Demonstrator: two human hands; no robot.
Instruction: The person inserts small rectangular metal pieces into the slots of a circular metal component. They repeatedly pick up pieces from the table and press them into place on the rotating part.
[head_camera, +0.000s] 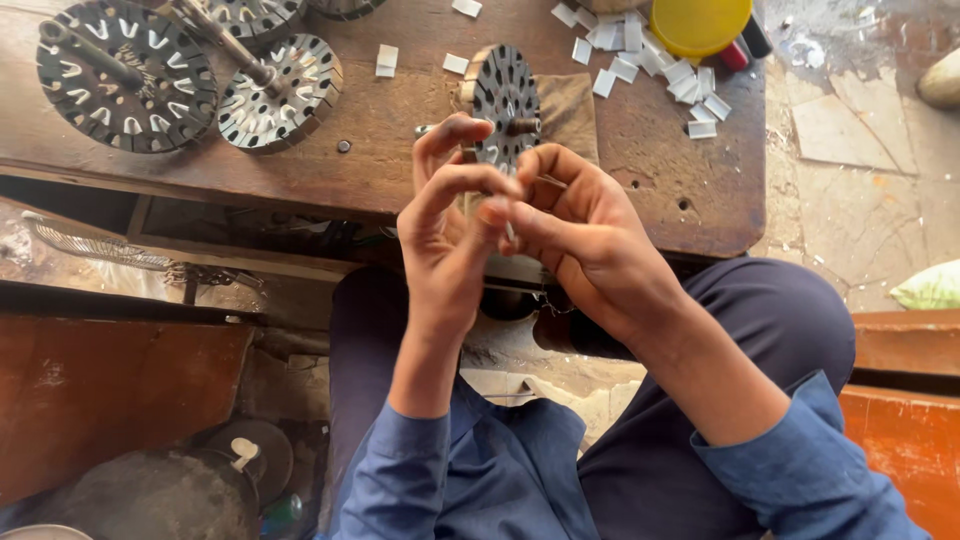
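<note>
A round slotted metal stator core (505, 100) stands on edge on the wooden bench (400, 150), resting on a brown cloth (570, 105). My left hand (445, 235) and my right hand (575, 225) meet just in front of it, fingers pinched together on a small white paper slip (509, 232). A thin wire or pin sticks out by my right fingers. The lower part of the core is hidden behind my hands.
Two more slotted cores on shafts (125, 75) (280, 90) lie at the bench's left. Loose white paper slips (660, 65) are scattered at the back right beside a yellow lid (700, 22). Stone floor (860, 190) lies right; a dark round motor part (160, 490) sits bottom left.
</note>
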